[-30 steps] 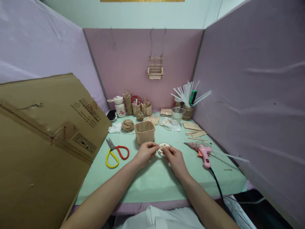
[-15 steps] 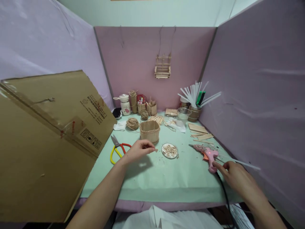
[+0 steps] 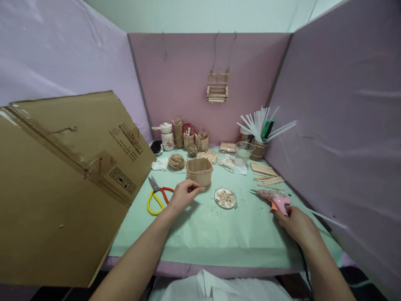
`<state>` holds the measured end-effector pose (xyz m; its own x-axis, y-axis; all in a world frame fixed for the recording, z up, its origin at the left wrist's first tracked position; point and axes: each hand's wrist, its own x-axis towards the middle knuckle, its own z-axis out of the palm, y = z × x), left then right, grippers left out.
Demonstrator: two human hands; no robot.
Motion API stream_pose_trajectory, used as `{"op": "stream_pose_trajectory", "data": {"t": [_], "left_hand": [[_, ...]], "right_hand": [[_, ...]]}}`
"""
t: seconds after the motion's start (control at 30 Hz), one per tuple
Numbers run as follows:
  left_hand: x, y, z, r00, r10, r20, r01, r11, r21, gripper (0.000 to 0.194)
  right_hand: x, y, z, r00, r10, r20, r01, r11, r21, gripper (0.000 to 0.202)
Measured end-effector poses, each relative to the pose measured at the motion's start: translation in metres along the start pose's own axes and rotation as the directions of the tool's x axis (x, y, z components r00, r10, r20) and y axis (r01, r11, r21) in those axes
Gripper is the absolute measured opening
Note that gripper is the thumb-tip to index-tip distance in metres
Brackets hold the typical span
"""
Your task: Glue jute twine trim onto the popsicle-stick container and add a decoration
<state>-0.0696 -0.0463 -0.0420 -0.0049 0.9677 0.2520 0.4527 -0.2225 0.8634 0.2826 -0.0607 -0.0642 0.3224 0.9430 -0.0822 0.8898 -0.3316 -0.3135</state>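
My left hand (image 3: 185, 195) is closed in a pinch on a small wood piece, barely visible at the fingertips. Those fingertips are just in front of a small woven basket (image 3: 200, 177); I cannot tell whether they touch it. On the right, my right hand (image 3: 296, 223) is wrapped round the handle of a pink glue gun (image 3: 278, 202), its nozzle pointing left and a clear glue stick (image 3: 326, 216) jutting from its back. Between my hands lies a round white dish (image 3: 225, 205) of small wood chips. Scissors (image 3: 155, 195) with yellow and red handles lie left of my left hand.
A large cardboard sheet (image 3: 62, 188) leans at the left. Behind the basket are a twine ball (image 3: 176, 161), a white bottle (image 3: 167, 137) and a clear cup (image 3: 244, 149). Wooden sticks (image 3: 265, 171) and a pot (image 3: 258, 150) of glue sticks stand back right.
My right hand has closed round the glue gun's handle, where before only its fingers touched it. My left hand has moved slightly toward the basket with the small wood piece.
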Motion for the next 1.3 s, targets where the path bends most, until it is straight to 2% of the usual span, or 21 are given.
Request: {"op": "stream_pose_trajectory", "data": {"t": [0.13, 0.2, 0.23, 0.3, 0.37, 0.43, 0.53, 0.6, 0.63, 0.73, 0.8, 0.87, 0.97, 1.17, 1.23, 1.3], "left_hand": [[0.000, -0.002, 0.002, 0.989, 0.112, -0.096, -0.105, 0.992, 0.077, 0.020], [-0.001, -0.003, 0.001, 0.980, 0.169, -0.104, -0.160, 0.983, 0.095, 0.020], [-0.001, -0.002, 0.000, 0.975, 0.199, -0.098, -0.190, 0.977, 0.096, 0.020], [-0.002, -0.001, -0.002, 0.966, 0.245, -0.079, -0.238, 0.967, 0.085, 0.020], [-0.002, 0.001, -0.002, 0.964, 0.259, -0.065, -0.255, 0.964, 0.070, 0.020], [-0.002, 0.003, -0.002, 0.965, 0.255, -0.058, -0.252, 0.966, 0.058, 0.020], [-0.003, 0.003, -0.003, 0.954, 0.289, -0.085, -0.285, 0.957, 0.056, 0.018], [-0.006, 0.003, -0.004, 0.902, 0.416, -0.112, -0.406, 0.908, 0.100, 0.014], [-0.008, 0.003, -0.005, 0.852, 0.511, -0.115, -0.496, 0.857, 0.138, 0.011], [-0.015, 0.005, -0.006, 0.645, 0.762, -0.059, -0.724, 0.634, 0.273, 0.012], [-0.019, 0.008, -0.005, 0.543, 0.839, 0.006, -0.790, 0.509, 0.340, 0.017], [-0.021, 0.011, -0.004, 0.481, 0.875, 0.054, -0.818, 0.425, 0.388, 0.019], [-0.024, 0.012, 0.000, 0.415, 0.905, 0.087, -0.831, 0.339, 0.441, 0.019], [-0.028, 0.011, 0.005, 0.333, 0.928, 0.167, -0.863, 0.228, 0.451, 0.020], [-0.029, 0.012, 0.006, 0.315, 0.931, 0.186, -0.871, 0.205, 0.447, 0.019], [-0.029, 0.013, 0.007, 0.314, 0.930, 0.192, -0.874, 0.204, 0.441, 0.019]], "right_hand": [[-0.002, -0.002, 0.002, 0.998, 0.027, -0.063, -0.018, 0.989, 0.144, 0.025], [-0.006, -0.006, 0.002, 0.997, 0.049, -0.061, -0.024, 0.931, 0.364, 0.027], [-0.009, -0.008, 0.003, 0.999, 0.036, -0.021, -0.020, 0.864, 0.503, 0.030], [-0.018, -0.017, 0.004, 0.993, -0.063, 0.096, -0.029, 0.672, 0.740, 0.039], [-0.029, -0.028, 0.006, 0.964, -0.201, 0.174, -0.043, 0.531, 0.846, 0.044], [-0.039, -0.042, 0.009, 0.938, -0.295, 0.183, -0.021, 0.479, 0.878, 0.042], [-0.051, -0.062, 0.014, 0.919, -0.367, 0.140, 0.042, 0.446, 0.894, 0.045], [-0.057, -0.072, 0.016, 0.907, -0.397, 0.138, 0.058, 0.442, 0.895, 0.048], [-0.060, -0.075, 0.016, 0.903, -0.405, 0.142, 0.060, 0.446, 0.893, 0.049], [-0.069, -0.079, 0.012, 0.904, -0.399, 0.152, 0.058, 0.467, 0.882, 0.051], [-0.074, -0.077, 0.006, 0.905, -0.389, 0.169, 0.041, 0.476, 0.878, 0.053], [-0.078, -0.073, 0.001, 0.909, -0.370, 0.191, 0.011, 0.480, 0.877, 0.054], [-0.081, -0.067, -0.004, 0.917, -0.344, 0.202, -0.005, 0.496, 0.869, 0.055], [-0.083, -0.060, -0.008, 0.907, -0.359, 0.222, 0.040, 0.597, 0.802, 0.053], [-0.084, -0.060, -0.009, 0.908, -0.349, 0.233, 0.028, 0.605, 0.796, 0.051], [-0.084, -0.059, -0.009, 0.898, -0.361, 0.252, 0.011, 0.590, 0.807, 0.050]]}}
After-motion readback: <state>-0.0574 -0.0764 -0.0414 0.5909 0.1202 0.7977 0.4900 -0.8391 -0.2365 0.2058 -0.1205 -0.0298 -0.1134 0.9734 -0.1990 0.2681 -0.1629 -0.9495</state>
